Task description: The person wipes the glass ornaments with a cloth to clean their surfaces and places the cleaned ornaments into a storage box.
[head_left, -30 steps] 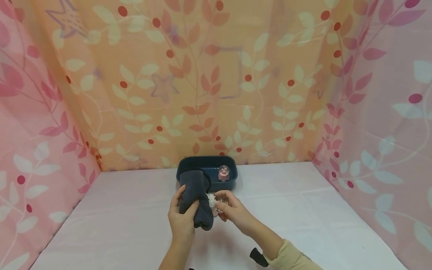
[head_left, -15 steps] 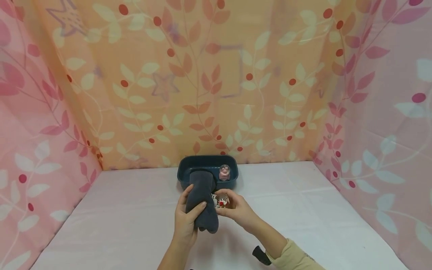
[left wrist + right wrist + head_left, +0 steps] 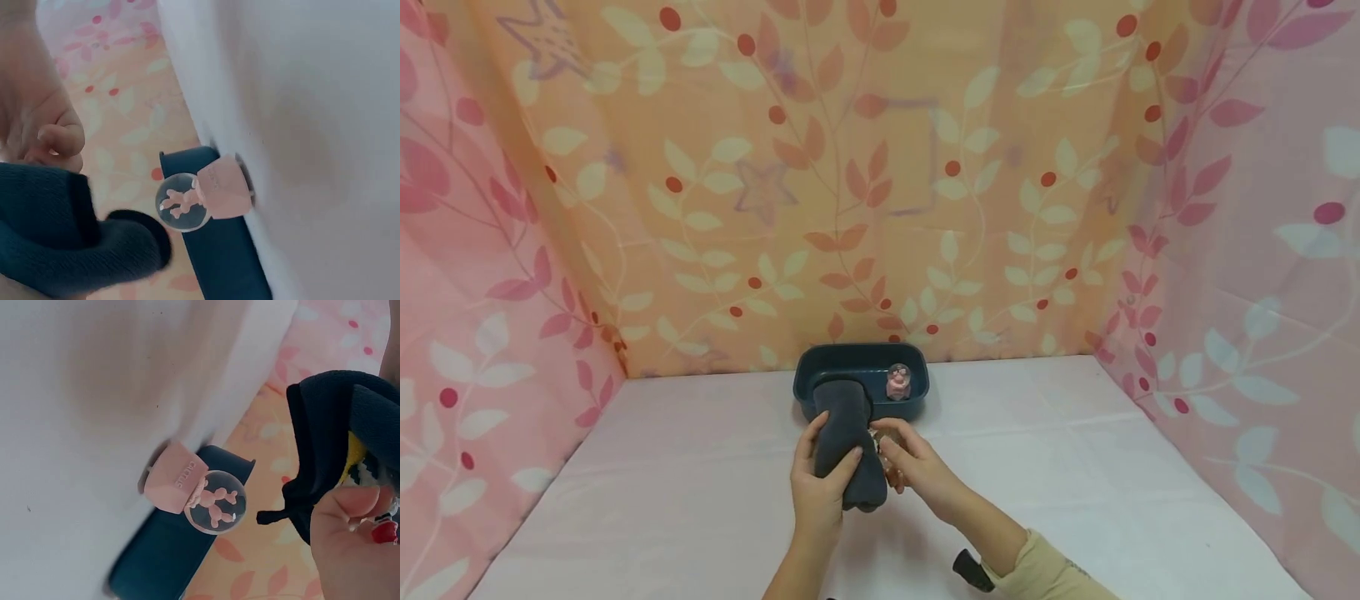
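My left hand [image 3: 817,483] grips a folded dark navy towel [image 3: 847,433], thumb across its front. The towel has a small loop [image 3: 275,517] and a yellow patch [image 3: 356,453] inside. My right hand [image 3: 925,471] pinches a small clear snow globe with a red and white figure [image 3: 384,532] at the towel's right edge; fingers and towel hide most of it. In the wrist views, a pink-based snow globe [image 3: 176,478] with a pink balloon-dog figure stands on the table, outside the dark blue tray [image 3: 225,262]; towel and hands hide it in the head view.
The tray [image 3: 820,354] stands at the table's back edge, with a pink snow globe [image 3: 898,382] in its right end. A black piece [image 3: 973,572] shows beside my right sleeve. Floral curtains [image 3: 880,183] surround the white table [image 3: 685,483] at the back and sides.
The towel and left hand have shifted slightly right. My right hand has turned the small globe: its red figure faced the head camera half a second ago and is now covered by fingers.
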The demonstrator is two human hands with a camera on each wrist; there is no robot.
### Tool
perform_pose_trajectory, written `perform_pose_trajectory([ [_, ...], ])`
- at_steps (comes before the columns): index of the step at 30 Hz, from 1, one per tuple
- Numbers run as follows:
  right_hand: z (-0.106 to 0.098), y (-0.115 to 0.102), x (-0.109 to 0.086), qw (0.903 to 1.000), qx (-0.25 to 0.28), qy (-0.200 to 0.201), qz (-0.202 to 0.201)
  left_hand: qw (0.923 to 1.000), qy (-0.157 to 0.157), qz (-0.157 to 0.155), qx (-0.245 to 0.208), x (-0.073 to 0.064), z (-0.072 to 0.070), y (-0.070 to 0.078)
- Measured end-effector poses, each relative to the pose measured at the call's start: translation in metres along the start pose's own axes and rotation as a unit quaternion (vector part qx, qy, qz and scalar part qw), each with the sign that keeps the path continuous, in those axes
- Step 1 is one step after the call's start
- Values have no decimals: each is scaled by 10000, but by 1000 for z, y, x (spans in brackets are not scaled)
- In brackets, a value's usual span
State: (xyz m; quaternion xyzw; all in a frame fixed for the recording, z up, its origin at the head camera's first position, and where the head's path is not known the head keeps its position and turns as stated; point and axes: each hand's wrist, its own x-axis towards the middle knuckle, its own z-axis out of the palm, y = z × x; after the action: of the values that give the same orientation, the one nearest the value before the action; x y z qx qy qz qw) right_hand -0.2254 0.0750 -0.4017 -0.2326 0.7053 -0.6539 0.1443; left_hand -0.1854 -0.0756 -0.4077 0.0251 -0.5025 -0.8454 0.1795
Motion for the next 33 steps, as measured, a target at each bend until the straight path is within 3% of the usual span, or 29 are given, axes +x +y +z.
perform_pose_trajectory([
  [4, 3, 0, 1, 9996, -72, 273, -52, 9983, 74, 204, 533, -1, 1, -3],
  [10, 2, 1, 0, 9989, -172, 241, -358, 9969, 415, 247, 614, 1, -1, -3],
  [13, -1, 1, -1, 9982, -213, 190, -525, 9979, 437, 134, 462, 3, -2, 0],
  [17, -6, 1, -3, 9987, -194, 123, -453, 9994, 300, -125, -145, 5, -5, 7],
  [22, -10, 6, -6, 9992, -204, 2, -342, 9976, -134, -291, -607, 4, -11, 13],
  [25, -10, 8, -6, 9956, -467, -137, -805, 9972, -506, -352, -434, 4, -11, 13],
  [28, -9, 9, -4, 9850, -862, -223, -1481, 9958, -781, -439, -192, 4, -10, 11],
  [31, -9, 11, -3, 9727, -1167, -221, -1994, 9950, -850, -511, -78, 3, -9, 7],
  [33, -9, 12, -2, 9708, -1211, -182, -2064, 9960, -740, -477, -131, 2, -8, 3],
])
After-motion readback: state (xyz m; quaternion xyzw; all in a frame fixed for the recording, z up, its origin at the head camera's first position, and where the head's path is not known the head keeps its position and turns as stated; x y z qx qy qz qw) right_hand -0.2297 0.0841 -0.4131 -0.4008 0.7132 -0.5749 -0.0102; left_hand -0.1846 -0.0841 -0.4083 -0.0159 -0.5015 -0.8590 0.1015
